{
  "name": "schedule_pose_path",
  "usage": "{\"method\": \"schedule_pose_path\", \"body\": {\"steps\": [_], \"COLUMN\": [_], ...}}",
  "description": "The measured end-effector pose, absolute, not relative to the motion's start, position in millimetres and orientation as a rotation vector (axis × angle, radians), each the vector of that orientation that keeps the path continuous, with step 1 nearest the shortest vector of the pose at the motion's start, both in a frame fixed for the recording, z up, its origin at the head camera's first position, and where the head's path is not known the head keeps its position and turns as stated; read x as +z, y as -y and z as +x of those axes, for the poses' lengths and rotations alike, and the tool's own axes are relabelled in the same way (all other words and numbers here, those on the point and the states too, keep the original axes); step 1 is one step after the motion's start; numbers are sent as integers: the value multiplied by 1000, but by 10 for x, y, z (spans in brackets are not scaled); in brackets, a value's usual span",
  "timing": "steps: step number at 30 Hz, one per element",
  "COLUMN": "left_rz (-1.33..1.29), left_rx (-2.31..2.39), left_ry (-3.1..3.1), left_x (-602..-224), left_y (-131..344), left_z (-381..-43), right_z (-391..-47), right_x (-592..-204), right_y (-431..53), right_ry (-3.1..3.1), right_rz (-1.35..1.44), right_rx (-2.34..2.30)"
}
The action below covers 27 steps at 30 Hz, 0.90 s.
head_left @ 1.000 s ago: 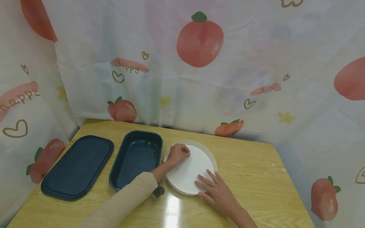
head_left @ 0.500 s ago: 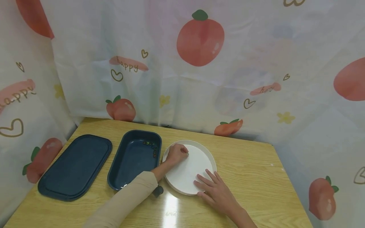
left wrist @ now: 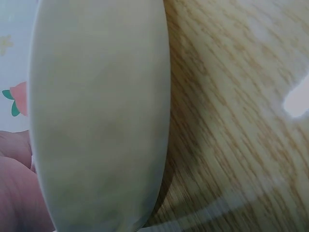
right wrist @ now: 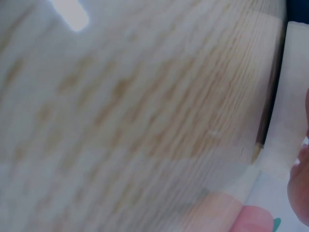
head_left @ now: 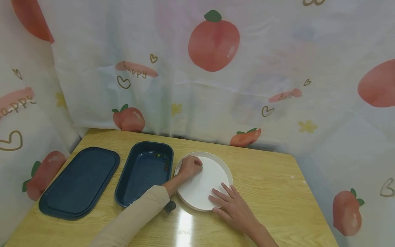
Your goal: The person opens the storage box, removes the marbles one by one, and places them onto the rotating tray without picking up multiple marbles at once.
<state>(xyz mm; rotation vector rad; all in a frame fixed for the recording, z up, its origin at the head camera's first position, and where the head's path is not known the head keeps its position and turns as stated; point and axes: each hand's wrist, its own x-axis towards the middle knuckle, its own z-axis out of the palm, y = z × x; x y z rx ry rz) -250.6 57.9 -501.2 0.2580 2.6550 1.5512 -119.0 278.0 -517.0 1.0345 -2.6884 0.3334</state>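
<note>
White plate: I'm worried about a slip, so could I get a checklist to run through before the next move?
1. Plate resting on the table: ok.
2. Right hand at the plate's near right edge, fingers spread over the rim: ok.
3. Left hand over the plate: ok. It seems to pinch a tiny piece; exactly what, cannot tell.
4. Plate surface behind the left hand visible: not ok, the hand hides it.
5. Box uncovered: ok, the lid lies beside it.
6. Beads inside the box, toward its far right corner: ok; exact count, cannot tell.
</note>
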Motion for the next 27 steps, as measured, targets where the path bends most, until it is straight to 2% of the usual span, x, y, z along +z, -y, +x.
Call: {"method": "schedule_pose_path", "body": {"steps": [8,15,27], "left_rz": [255,241,294], "left_rx": [1594,1667,1800], "left_ry": [-2635,-2511,-2395], "left_x": [-4935,-4636,-4222], "left_y": [-573,-484,138], "left_z": [-2493,-2462,-2462], "right_z": [-1189,-1169,-1174], "right_x": [-5163,-5141,-5158], "right_y": [-2802,-2807,-2785], "right_ry": [2696,2730,2737], "right_rz": [1047,1016,1017], "right_rx": [330,364,333]}}
